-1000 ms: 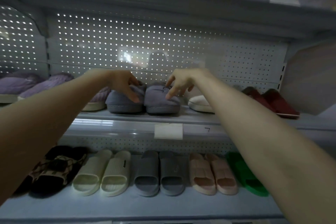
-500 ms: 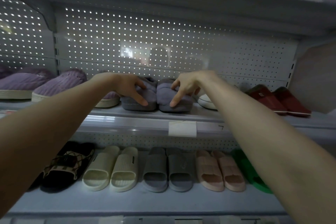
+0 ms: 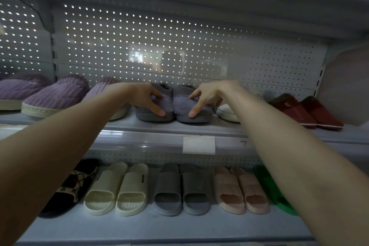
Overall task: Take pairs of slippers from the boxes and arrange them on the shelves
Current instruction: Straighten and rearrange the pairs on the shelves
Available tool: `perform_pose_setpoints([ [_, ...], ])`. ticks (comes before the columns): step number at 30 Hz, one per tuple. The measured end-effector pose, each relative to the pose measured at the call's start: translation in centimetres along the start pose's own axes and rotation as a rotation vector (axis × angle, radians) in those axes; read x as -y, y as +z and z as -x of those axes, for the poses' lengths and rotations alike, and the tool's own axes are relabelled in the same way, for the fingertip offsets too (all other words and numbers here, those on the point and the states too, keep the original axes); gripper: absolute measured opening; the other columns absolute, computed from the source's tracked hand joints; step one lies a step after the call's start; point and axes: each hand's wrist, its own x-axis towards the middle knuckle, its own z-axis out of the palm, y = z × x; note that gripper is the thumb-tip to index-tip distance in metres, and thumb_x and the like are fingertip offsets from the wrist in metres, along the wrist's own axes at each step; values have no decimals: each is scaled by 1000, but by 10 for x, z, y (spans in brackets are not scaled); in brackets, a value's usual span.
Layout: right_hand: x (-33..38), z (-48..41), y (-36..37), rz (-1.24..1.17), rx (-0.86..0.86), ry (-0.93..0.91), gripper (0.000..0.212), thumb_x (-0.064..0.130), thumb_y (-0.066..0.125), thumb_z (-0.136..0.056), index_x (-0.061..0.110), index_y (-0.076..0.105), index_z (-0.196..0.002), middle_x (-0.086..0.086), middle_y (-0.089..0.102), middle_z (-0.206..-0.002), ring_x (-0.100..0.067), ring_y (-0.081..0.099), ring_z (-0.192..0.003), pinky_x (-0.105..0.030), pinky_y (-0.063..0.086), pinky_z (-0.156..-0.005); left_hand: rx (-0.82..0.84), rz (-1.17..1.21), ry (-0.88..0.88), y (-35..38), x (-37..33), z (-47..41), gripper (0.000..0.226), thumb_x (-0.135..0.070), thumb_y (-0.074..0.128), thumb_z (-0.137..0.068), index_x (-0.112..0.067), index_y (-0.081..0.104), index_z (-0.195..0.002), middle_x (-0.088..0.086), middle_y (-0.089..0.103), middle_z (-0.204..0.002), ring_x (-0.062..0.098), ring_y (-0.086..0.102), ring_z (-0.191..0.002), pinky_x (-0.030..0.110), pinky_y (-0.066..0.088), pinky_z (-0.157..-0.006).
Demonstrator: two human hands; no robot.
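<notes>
A pair of grey-blue plush slippers stands toes-forward on the upper shelf (image 3: 159,128). My left hand (image 3: 146,99) lies over the left grey slipper (image 3: 157,110), thumb on its top and fingers reaching down to its toe. My right hand (image 3: 205,98) rests the same way on the right grey slipper (image 3: 196,115), thumb on top and index fingertip on the toe. Both slippers sit flat on the shelf, side by side and touching.
Purple corduroy slippers (image 3: 54,98) fill the upper shelf to the left; a white slipper (image 3: 227,113) and dark red slippers (image 3: 295,110) stand to the right. The lower shelf (image 3: 151,227) holds black patterned, cream, grey, pink and green slides. A perforated back panel (image 3: 179,50) closes the rear.
Both hands have settled lower over the slipper toes, fingers now pressing the front edges. The camera has shifted, so the shelves appear lower and further right.
</notes>
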Motion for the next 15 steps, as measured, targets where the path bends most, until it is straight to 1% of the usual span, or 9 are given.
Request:
perform_pose_setpoints([
  [3, -4, -2, 0, -21, 5, -12, 80, 40, 82, -68, 33, 45, -139, 7, 46, -140, -19, 49, -111, -34, 49, -94, 3, -8, 0, 2, 0, -7, 82, -49, 74, -70, -24, 40, -141, 1, 43, -142, 23, 44, -127, 29, 34, -103],
  [6, -7, -5, -1, -25, 3, -18, 79, 41, 81, -69, 34, 45, -139, 8, 47, -139, -15, 47, -107, -30, 45, -85, 8, -7, 6, 2, 3, -13, 85, -53, 75, -66, -24, 43, -139, -1, 46, -141, 22, 47, -125, 33, 36, -107],
  [9, -9, -7, -1, -28, -2, -18, 77, 40, 81, -70, 34, 45, -139, 7, 48, -137, -16, 48, -106, -29, 44, -81, -3, -5, 7, 3, 3, -16, 84, -51, 75, -68, -22, 42, -139, 0, 46, -141, 22, 46, -125, 34, 36, -107],
  [11, -9, -8, -1, -18, -6, -23, 75, 40, 80, -71, 34, 46, -137, 7, 49, -136, -15, 48, -106, -29, 45, -83, -8, -2, 8, 5, 2, -19, 83, -49, 75, -69, -21, 41, -140, 1, 44, -141, 22, 45, -126, 32, 36, -107],
  [15, -10, -11, -1, 2, -22, -17, 79, 43, 81, -69, 33, 45, -139, 7, 46, -140, -17, 47, -110, -33, 47, -91, -14, 2, 4, 5, 2, -22, 82, -49, 74, -70, -21, 41, -140, 1, 45, -141, 22, 46, -126, 30, 36, -105],
])
